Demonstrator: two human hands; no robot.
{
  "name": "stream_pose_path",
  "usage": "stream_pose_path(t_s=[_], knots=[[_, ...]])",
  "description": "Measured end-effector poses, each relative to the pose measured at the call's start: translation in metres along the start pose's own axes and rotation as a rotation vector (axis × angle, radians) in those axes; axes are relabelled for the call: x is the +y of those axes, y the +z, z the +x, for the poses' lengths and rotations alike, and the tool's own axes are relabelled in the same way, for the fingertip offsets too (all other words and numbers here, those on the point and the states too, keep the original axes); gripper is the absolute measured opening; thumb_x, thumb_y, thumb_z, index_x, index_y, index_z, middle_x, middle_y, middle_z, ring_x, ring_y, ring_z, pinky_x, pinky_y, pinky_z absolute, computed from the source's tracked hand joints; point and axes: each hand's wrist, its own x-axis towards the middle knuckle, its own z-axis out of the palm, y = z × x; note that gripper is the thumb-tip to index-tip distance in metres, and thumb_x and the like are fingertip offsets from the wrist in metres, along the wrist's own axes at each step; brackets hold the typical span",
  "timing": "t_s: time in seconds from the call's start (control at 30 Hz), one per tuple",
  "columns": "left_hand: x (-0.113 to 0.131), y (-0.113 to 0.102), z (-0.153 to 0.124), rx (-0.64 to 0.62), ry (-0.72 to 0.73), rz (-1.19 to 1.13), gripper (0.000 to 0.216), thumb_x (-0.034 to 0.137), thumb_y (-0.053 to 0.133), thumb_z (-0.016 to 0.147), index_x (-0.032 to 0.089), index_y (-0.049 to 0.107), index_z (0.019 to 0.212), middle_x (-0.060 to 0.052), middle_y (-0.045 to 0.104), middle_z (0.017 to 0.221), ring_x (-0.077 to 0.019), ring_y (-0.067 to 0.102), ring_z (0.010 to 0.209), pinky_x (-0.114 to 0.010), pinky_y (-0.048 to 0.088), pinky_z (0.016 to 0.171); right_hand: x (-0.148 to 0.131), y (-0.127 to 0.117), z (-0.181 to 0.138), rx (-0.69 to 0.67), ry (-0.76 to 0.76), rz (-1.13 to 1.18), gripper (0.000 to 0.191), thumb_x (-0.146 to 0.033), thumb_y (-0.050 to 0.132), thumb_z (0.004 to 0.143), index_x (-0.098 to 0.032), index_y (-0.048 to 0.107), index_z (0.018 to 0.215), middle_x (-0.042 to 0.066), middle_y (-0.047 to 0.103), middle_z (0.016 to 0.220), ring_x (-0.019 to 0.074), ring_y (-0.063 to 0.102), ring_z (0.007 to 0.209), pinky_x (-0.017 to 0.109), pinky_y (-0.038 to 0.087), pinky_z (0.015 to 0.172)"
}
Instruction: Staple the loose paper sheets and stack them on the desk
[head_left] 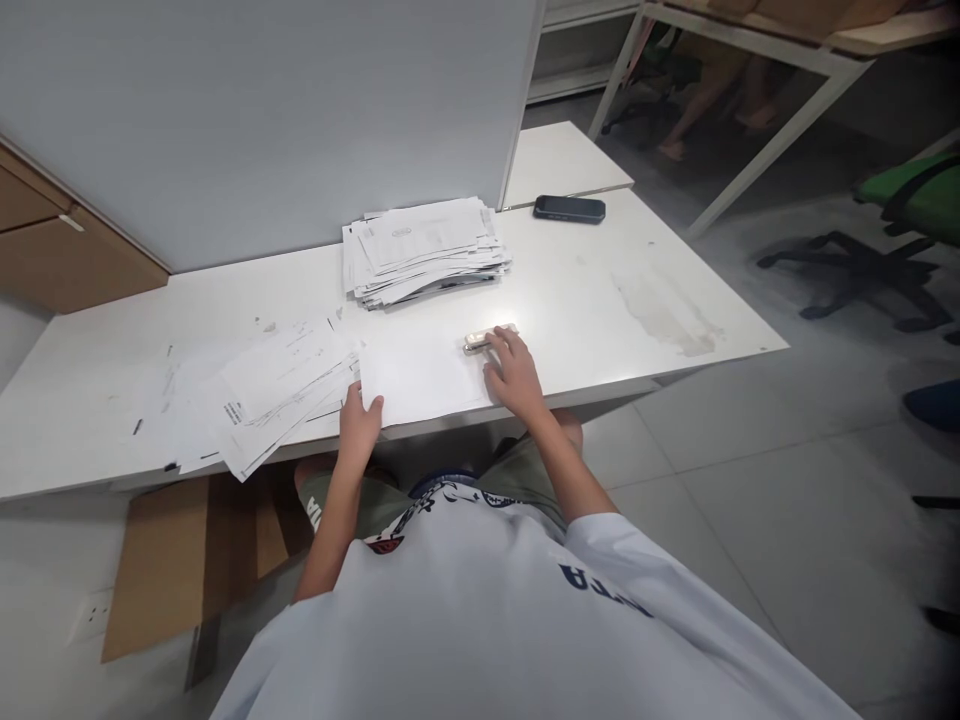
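A white sheet of paper [420,375] lies flat at the near edge of the white table [600,290]. My left hand [358,420] grips the sheet's near left corner, thumb on top. My right hand [514,372] rests on the sheet's right side with fingers stretched out, the fingertips touching a small silver stapler [487,338] that lies at the sheet's far right corner. To the left of the sheet spreads a loose fan of printed papers [262,395].
A thick stack of papers [424,250] sits by the grey partition [262,110]. A dark phone [568,208] lies at the back right. Cardboard [161,565] leans under the table. A green office chair [892,230] and another desk [787,50] stand to the right.
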Motion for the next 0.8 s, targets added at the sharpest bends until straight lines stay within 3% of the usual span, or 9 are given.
stream_pose_path(t_s=[0.1, 0.2, 0.37, 0.5, 0.67, 0.8], knots=[[0.002, 0.004, -0.003, -0.018, -0.045, -0.124, 0.035, 0.025, 0.061, 0.079, 0.019, 0.055, 0.113, -0.01, 0.068, 0.106, -0.0257, 0.067, 0.091, -0.038, 0.057, 0.076, 0.0, 0.0, 0.0, -0.002, 0.003, 0.012, 0.052, -0.023, 0.046, 0.086, -0.02, 0.045, 0.138, 0.015, 0.044, 0.144, 0.0322, 0.035, 0.14, 0.057, 0.033, 0.113], [-0.001, 0.008, -0.005, -0.027, -0.113, -0.39, 0.035, 0.028, 0.06, 0.078, 0.018, 0.053, 0.11, -0.01, 0.066, 0.106, -0.0179, 0.065, 0.074, -0.027, 0.054, 0.053, 0.0, 0.0, 0.0, -0.003, 0.019, 0.027, 0.052, -0.025, 0.045, 0.087, -0.021, 0.044, 0.138, 0.014, 0.044, 0.145, 0.0319, 0.033, 0.141, 0.057, 0.032, 0.114], [-0.007, 0.007, -0.006, -0.034, -0.179, -0.629, 0.036, 0.03, 0.064, 0.074, 0.016, 0.051, 0.104, -0.008, 0.065, 0.102, -0.0107, 0.06, 0.064, -0.018, 0.046, 0.044, -0.001, -0.001, -0.001, -0.01, 0.031, 0.03, 0.05, -0.027, 0.043, 0.089, -0.02, 0.045, 0.138, 0.015, 0.044, 0.145, 0.0311, 0.033, 0.141, 0.056, 0.033, 0.114], [-0.008, 0.009, -0.008, -0.041, -0.166, -0.53, 0.035, 0.03, 0.062, 0.076, 0.016, 0.052, 0.107, -0.009, 0.066, 0.101, -0.011, 0.06, 0.061, -0.019, 0.047, 0.043, 0.0, -0.001, -0.001, -0.014, 0.029, 0.038, 0.05, -0.028, 0.043, 0.09, -0.021, 0.044, 0.139, 0.015, 0.043, 0.146, 0.0318, 0.033, 0.141, 0.057, 0.032, 0.114], [0.001, 0.011, -0.011, -0.022, -0.131, -0.205, 0.04, 0.026, 0.062, 0.079, 0.018, 0.054, 0.117, -0.011, 0.066, 0.11, -0.0173, 0.065, 0.064, -0.028, 0.053, 0.049, 0.001, -0.001, -0.001, -0.015, 0.022, 0.043, 0.053, -0.025, 0.042, 0.089, -0.022, 0.042, 0.142, 0.014, 0.042, 0.147, 0.0318, 0.032, 0.142, 0.058, 0.031, 0.115], [0.011, 0.011, -0.013, -0.047, -0.141, -0.123, 0.043, 0.025, 0.063, 0.081, 0.018, 0.053, 0.121, -0.013, 0.066, 0.109, -0.0211, 0.066, 0.063, -0.033, 0.055, 0.054, 0.0, 0.0, -0.002, 0.008, 0.009, 0.011, 0.052, -0.022, 0.042, 0.089, -0.022, 0.043, 0.141, 0.014, 0.045, 0.145, 0.0311, 0.034, 0.141, 0.058, 0.034, 0.113]])
